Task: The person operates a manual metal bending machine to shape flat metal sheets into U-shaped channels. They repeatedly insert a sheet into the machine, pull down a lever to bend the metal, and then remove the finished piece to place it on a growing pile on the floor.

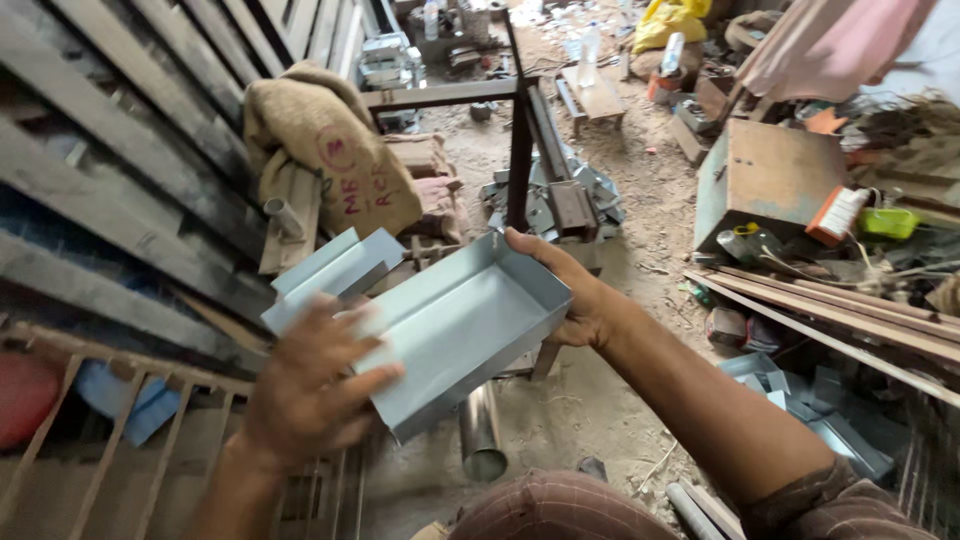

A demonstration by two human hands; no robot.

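Observation:
I hold a shallow rectangular tray of pale grey sheet metal (470,325) in front of me, its open side up. My right hand (575,295) grips its far right corner with the thumb over the rim. My left hand (310,385), blurred, grips the near left end with fingers spread across the rim. A second folded sheet-metal piece (330,272) lies just behind and left of the tray, over the wooden slats.
Dark wooden slats (130,190) and a burlap sack (320,140) fill the left. A dark metal frame (520,140) stands ahead. More folded metal pieces (830,410), wooden strips (830,310), a rusty box (770,175) and clutter lie right. A metal pipe (482,435) lies on the dirt floor.

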